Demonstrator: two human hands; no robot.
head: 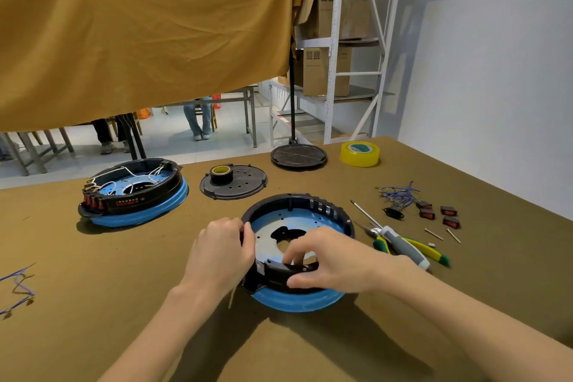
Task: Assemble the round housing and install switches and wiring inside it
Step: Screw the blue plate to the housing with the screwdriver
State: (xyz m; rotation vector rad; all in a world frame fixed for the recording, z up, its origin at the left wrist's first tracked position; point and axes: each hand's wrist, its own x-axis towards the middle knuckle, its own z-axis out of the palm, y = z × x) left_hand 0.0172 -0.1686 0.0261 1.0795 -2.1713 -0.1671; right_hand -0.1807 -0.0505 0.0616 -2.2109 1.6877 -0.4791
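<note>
both hands curled on housing rim

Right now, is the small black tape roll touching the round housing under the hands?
Apart. The head view shows bare table between the tape roll and the housing.
</note>
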